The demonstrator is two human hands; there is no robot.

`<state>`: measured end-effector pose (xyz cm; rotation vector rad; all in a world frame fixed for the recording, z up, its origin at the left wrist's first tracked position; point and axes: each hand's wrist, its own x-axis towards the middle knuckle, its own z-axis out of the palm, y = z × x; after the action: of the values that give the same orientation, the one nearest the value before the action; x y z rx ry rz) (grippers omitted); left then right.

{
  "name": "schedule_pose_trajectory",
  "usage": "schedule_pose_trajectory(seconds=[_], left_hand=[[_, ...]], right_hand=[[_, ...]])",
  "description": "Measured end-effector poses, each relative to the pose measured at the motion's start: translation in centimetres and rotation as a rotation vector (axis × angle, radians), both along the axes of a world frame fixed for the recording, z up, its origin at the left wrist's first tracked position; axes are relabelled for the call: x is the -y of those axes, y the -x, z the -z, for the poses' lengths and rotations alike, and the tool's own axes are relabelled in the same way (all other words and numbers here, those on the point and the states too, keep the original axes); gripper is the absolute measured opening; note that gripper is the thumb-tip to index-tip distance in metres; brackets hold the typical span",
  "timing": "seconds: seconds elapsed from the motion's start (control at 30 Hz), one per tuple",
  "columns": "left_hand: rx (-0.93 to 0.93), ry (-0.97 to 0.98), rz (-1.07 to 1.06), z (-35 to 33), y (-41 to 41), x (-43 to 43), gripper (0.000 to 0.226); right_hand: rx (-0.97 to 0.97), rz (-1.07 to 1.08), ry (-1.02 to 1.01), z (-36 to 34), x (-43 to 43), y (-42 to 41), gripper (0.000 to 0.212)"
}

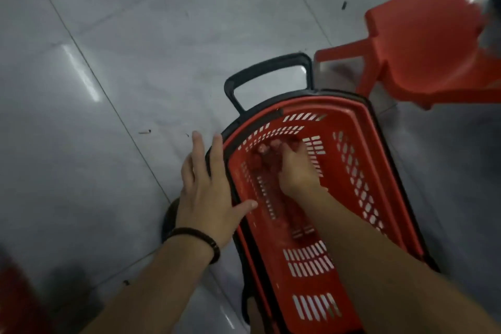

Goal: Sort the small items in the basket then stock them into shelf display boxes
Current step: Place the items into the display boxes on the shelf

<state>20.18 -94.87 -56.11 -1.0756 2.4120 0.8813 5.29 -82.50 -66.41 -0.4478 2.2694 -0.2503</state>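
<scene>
A red slotted shopping basket [352, 127] with a black rim and a black pull handle [267, 68] stands on the tiled floor. My left hand [208, 187], a dark bracelet on its wrist, lies flat over the basket's left rim with the thumb inside. My right hand [294, 168] reaches down to the basket's bottom at the far end, fingers curled around small reddish items [261, 154] that are blurred and hard to make out.
A red plastic chair [423, 43] stands just beyond the basket at the upper right. Grey glossy floor tiles [122, 49] spread to the left, with a few small bits of debris. A blurred red shape [13, 304] shows at the lower left corner.
</scene>
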Motion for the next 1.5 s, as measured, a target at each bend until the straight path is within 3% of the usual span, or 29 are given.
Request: schedule_pose_trajectory(seconds=[0.13,0.37,0.47,0.57,0.73,0.83,0.9,1.0,1.07,1.23,1.37,1.5], left_hand=[[-0.129,0.024,-0.099,4.0,-0.1,-1.2,0.145],[-0.247,0.002,-0.115,5.7,-0.5,-1.9,0.146],[-0.233,0.017,-0.084,5.8,-0.7,-2.1,0.146],[-0.169,0.043,-0.038,5.6,-0.7,-1.5,0.144],[0.055,0.034,0.058,2.2,0.2,-0.4,0.124],[0.028,-0.041,0.001,-2.5,1.1,0.9,0.085],[-0.038,-0.282,-0.21,-7.1,2.0,1.6,0.06],[-0.186,-0.821,-0.581,-16.1,3.0,2.3,0.041],[-0.305,-0.952,-0.587,-23.4,2.5,2.8,0.03],[-0.54,-0.918,-0.622,-40.9,-2.9,4.5,0.023],[-0.668,-0.749,-0.711,-51.9,-9.1,6.2,0.022],[-0.759,-0.556,-0.776,-60.8,-17.1,6.8,0.022]], right_hand=[[-0.081,-0.115,-0.109,8.6,2.6,-0.3,0.061],[-0.217,-0.231,0.016,17.1,1.5,-2.3,0.037],[-0.233,-0.137,0.041,18.4,0.7,-2.5,0.026],[-0.228,0.131,0.122,16.8,0.5,-2.9,0.023],[-0.244,0.486,0.398,3.3,-0.5,-4.8,0.027],[-0.192,0.635,0.575,-7.9,-0.5,-5.8,0.027],[-0.2,0.643,0.693,-14.9,-0.4,-6.2,0.033],[-0.24,0.554,0.861,-25.2,1.0,-6.3,0.044],[-0.243,0.473,0.914,-32.0,2.1,-6.6,0.057],[-0.235,0.148,1.002,-48.7,4.9,-8.6,0.062],[-0.169,-0.094,1.146,-59.3,7.4,-12.5,0.062],[-0.059,-0.197,1.259,-67.7,10.0,-18.2,0.028]])
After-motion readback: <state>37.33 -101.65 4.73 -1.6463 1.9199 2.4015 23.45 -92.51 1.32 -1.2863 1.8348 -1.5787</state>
